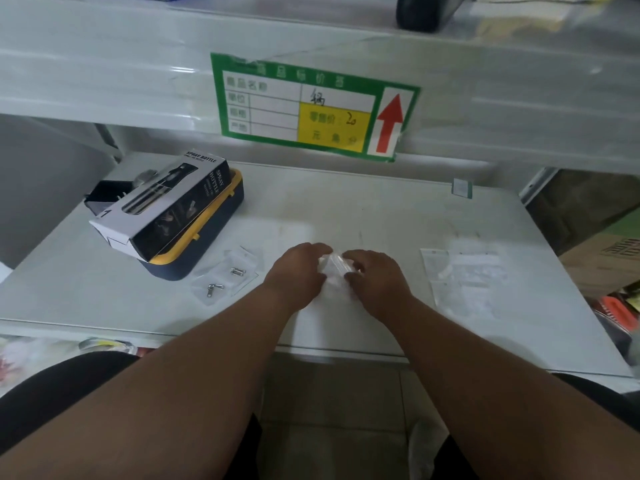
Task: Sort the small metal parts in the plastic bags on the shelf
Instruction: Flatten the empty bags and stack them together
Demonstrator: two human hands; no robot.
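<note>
1. Both hands meet over the middle of the white shelf [381,209], near its front edge.
2. The left hand [298,271] has its fingers curled onto the left side of a small clear bag [334,268], gripping it.
3. The right hand [375,273] pinches the same bag from the right, thumb underneath and fingers on top.
4. The bag is crumpled between the two hands; what it holds is too blurred to tell.
5. Left of the hands, flat bags [225,275] lie on the shelf with small metal parts [238,271] inside; another pair of parts lies lower left of those.
6. To the right, well apart from the hands, a loose pile of clear bags [464,271] lies on the shelf.
7. At the back left, a spray bottle box [166,206] rests on a blue and yellow case [207,233].
8. A green price tag [311,105] with a red arrow hangs on the edge of the shelf above.
</note>
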